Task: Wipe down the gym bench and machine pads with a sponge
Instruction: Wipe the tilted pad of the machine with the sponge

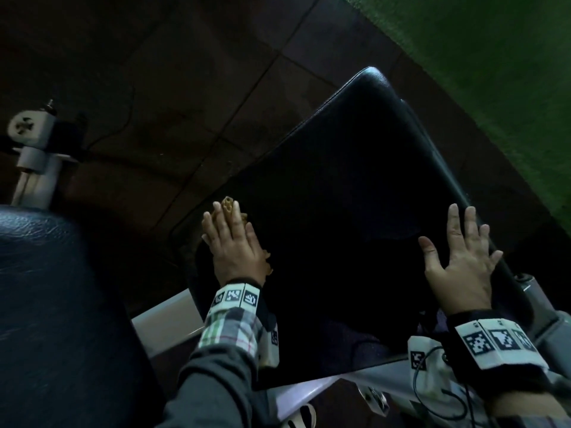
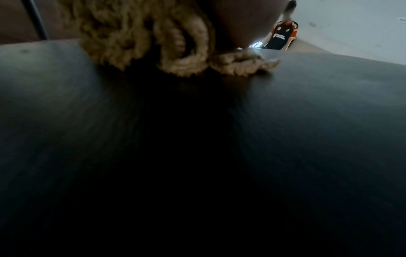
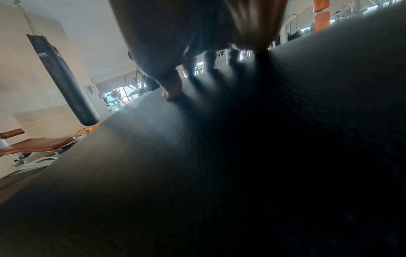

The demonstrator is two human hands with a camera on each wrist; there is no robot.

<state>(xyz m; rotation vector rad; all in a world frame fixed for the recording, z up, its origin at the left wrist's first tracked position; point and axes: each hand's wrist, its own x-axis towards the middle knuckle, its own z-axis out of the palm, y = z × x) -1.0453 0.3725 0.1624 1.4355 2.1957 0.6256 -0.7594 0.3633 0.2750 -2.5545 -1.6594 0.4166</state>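
Two hands lie flat on the black bench pad (image 1: 355,193). The left hand (image 1: 230,242) presses the tan sponge (image 1: 228,204) down with straight fingers near the pad's left edge. The sponge looks soft, light and squashy, so a flat palm on top should move it best. The right hand (image 1: 460,257) is spread and holds nothing, near the right edge. Another dark pad (image 1: 46,288) sits close on the left, and a grey frame (image 1: 167,316) lies between them.

Tan, seemingly knitted sponge (image 1: 229,206) lies at black bench pad's (image 1: 355,196) left edge.
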